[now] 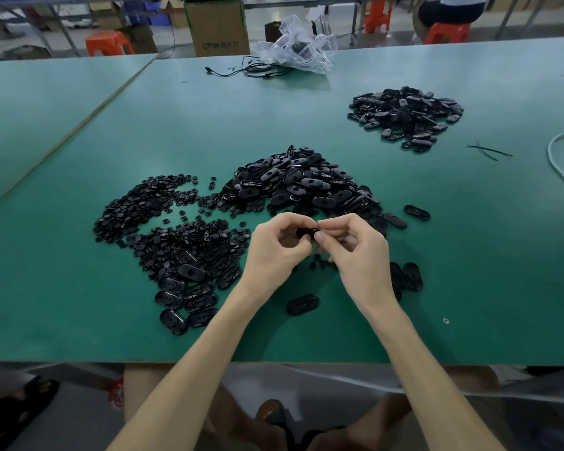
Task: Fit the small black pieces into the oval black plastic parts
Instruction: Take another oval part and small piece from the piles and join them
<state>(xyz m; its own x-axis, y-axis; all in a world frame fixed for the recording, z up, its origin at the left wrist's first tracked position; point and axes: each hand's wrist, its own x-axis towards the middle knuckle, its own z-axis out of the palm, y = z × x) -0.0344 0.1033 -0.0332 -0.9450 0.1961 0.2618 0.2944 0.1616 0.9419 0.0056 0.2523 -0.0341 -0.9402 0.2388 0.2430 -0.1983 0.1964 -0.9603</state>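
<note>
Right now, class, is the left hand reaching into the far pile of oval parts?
No, the left hand and right hand pinch one black part together, well short of the far pile.

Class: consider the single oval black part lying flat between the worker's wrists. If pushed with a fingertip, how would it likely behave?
The oval part lies flat, so it would probably slide rather than roll or tip. Its glossy sheen suggests a smooth, possibly slippery surface. It looks like small moulded plastic, so it is likely light and stiff.

On the table (111, 141), small pieces (150, 216) left, oval parts heap (300, 183) just right, second heap (407, 115) farther back right
</note>
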